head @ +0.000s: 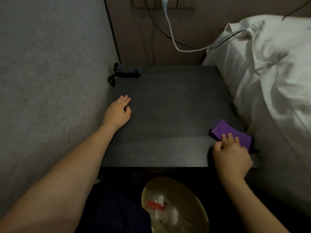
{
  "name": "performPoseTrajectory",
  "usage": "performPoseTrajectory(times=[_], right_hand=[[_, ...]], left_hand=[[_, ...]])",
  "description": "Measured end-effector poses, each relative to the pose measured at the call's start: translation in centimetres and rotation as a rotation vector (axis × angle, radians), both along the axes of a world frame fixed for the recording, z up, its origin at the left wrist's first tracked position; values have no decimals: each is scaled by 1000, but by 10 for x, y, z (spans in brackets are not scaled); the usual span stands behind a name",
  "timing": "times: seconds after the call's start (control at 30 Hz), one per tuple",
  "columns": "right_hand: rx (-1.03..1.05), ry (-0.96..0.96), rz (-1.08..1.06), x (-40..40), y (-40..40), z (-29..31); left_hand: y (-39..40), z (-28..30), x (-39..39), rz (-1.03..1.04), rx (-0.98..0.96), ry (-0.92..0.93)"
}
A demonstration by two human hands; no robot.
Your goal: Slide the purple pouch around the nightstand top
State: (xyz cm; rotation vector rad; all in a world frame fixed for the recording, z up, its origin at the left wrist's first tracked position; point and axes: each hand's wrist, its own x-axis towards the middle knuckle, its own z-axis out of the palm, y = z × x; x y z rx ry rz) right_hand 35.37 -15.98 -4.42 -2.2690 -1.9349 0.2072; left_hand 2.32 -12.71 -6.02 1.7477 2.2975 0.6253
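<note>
- My right hand presses a purple cloth flat at the near right corner of the dark nightstand.
- My left hand rests flat on its left side.
- A white pillow lies just beside it.

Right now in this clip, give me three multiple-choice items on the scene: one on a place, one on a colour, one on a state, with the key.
1. Where on the dark table does the cloth lie?
A. far left corner
B. near right corner
C. centre

2. What colour is the cloth's top face?
A. purple
B. yellow
C. white

3. How does the left hand lie?
A. clenched round a cable
B. lifted off the table
C. flat on the table, holding nothing

Key:
1 B, it lies by the near edge next to the white bedding.
2 A, purple with a black edge.
3 C, fingers straight on the bare top, while the right hand touches the cloth.
</note>
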Motion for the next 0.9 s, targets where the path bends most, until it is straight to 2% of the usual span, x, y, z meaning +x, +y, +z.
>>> performPoseTrajectory(times=[0.17,0.37,0.63,0.77,0.9], right_hand=[[-32,7,46,-54,-18,-3],[-17,89,301,-133,-41,-8],[-101,212,649,-229,-69,-6],[-108,248,810,-241,-77,-6],[-53,308,873,-219,-69,-7]], left_hand=[[-3,-1,2,-5,-11,25],[-1,3,0,26,-6,-39],[13,22,-17,-45,-216,-84],[12,21,-18,-63,-219,-74],[9,20,-17,-72,-204,-44]])
